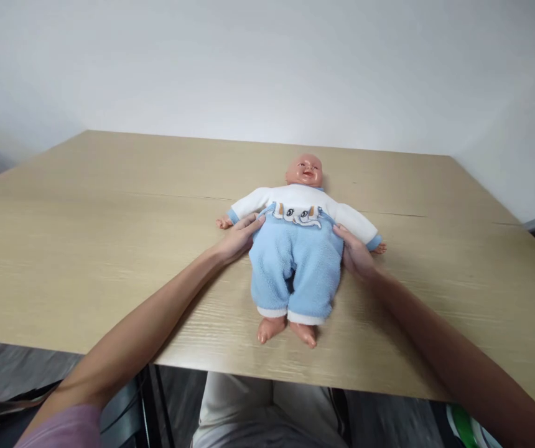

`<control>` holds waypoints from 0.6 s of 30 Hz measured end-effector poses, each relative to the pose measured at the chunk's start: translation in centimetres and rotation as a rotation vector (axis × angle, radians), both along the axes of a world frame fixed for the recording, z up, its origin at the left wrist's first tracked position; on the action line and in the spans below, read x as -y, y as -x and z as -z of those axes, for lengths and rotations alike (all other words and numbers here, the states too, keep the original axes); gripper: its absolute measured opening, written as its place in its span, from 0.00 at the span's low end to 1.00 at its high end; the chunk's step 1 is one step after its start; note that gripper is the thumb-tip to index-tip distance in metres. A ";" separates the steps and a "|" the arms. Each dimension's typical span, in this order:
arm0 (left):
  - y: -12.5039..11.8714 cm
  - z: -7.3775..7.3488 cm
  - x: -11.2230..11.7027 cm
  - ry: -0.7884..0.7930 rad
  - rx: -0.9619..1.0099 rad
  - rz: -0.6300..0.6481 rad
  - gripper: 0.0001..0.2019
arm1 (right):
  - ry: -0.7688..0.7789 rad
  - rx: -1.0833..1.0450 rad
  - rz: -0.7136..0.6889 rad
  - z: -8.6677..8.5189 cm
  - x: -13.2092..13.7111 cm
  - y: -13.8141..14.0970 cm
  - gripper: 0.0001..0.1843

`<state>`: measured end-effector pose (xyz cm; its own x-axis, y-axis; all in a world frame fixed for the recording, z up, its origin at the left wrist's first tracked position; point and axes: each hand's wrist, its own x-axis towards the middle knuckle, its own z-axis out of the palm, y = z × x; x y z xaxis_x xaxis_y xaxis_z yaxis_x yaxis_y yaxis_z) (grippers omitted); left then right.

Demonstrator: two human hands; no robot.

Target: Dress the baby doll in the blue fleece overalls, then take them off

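Observation:
A baby doll (pixel 298 249) lies on its back on the wooden table (pixel 109 249), head away from me, feet toward me. It wears a white top with an elephant print and light blue fleece trousers. My left hand (pixel 237 239) rests against the doll's side at its waist, fingers stretched along the blue fabric. My right hand (pixel 356 254) presses the doll's other side, fingers extended under the white sleeve. Both hands flank the body and touch it; neither is wrapped round it.
The table's near edge (pixel 295 376) runs just in front of the doll's feet. My lap shows below it. A white wall stands behind the table. A green and white object (pixel 466 429) lies on the floor at lower right.

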<state>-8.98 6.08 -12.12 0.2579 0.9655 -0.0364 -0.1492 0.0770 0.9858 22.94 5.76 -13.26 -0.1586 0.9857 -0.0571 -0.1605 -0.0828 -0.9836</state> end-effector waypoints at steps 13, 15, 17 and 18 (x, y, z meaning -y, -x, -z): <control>1.2 -4.0 0.2 -0.274 -0.225 0.072 0.28 | -0.236 0.201 0.010 -1.6 0.4 -1.8 0.20; 0.7 -4.9 -0.2 -0.354 -0.240 0.049 0.29 | -0.269 0.208 0.034 -2.2 -0.1 -1.5 0.22; 0.1 -5.1 -0.7 -0.353 -0.251 0.029 0.28 | -0.245 0.182 0.084 -2.3 -0.9 -1.1 0.23; -0.1 -5.0 -0.9 -0.326 -0.274 0.020 0.28 | -0.227 0.181 0.107 -2.2 -1.2 -0.9 0.24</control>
<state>-8.83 6.96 -7.14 0.2996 0.9328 0.2002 0.1202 -0.2451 0.9620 23.82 7.00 -11.09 -0.0604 0.9871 0.1485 0.0233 0.1501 -0.9884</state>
